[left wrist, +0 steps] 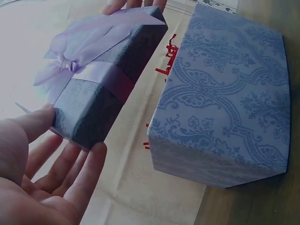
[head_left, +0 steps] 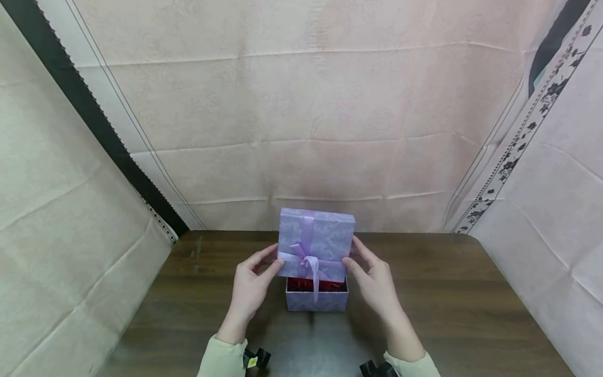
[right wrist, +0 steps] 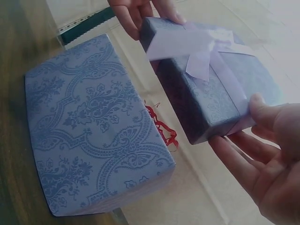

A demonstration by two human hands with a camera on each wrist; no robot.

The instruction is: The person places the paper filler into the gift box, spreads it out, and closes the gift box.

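Note:
A lavender patterned gift box lid [head_left: 330,238] with a lilac ribbon bow [head_left: 308,260] is held up, tilted, above its box. My left hand [head_left: 252,283] pinches the lid's left side between thumb and fingers. On the opposite side my right hand [head_left: 374,280] grips it the same way. Below stands the gift box base [head_left: 316,302] on the table, with red shredded paper [head_left: 299,285] showing inside. One ribbon tail hangs down across the base's front. In the left wrist view, the base [left wrist: 225,98] and the lid [left wrist: 105,79] appear apart, with red shreds poking over the rim.
The dark brown wooden table [head_left: 447,303] spreads out around the box. Pale cloth walls [head_left: 311,131] enclose its back and both sides, the right one bearing a dark floral border [head_left: 527,131]. Black wrist camera mounts [head_left: 258,358] sit near the sleeves.

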